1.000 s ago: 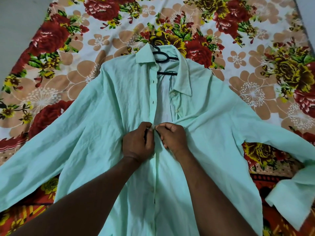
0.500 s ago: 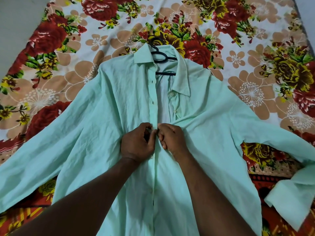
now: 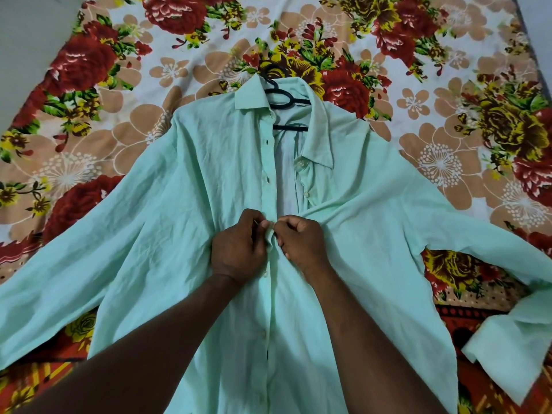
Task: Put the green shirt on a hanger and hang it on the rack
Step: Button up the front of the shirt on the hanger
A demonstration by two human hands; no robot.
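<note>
The shirt [image 3: 194, 204] lies spread front-up on the bedsheet [image 3: 89, 85], collar at the far end and hem nearest the person, with one sleeve stretched out to each side. The hanger [image 3: 279, 98] sits inside the shirt's neck, its hook poking out past the collar. The left hand [image 3: 237, 249] and right hand [image 3: 301, 243] pinch the shirt's front strip at mid-chest, side by side.

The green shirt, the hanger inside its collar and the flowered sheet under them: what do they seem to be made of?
Green shirt: thin woven cloth, perhaps cotton or a blend; matte, with many fine creases.
Hanger: black and smooth with thin rounded bars; probably plastic, though coated wire is possible.
Flowered sheet: printed woven cloth, matte, lying in soft wrinkles; the fibre cannot be told.
</note>
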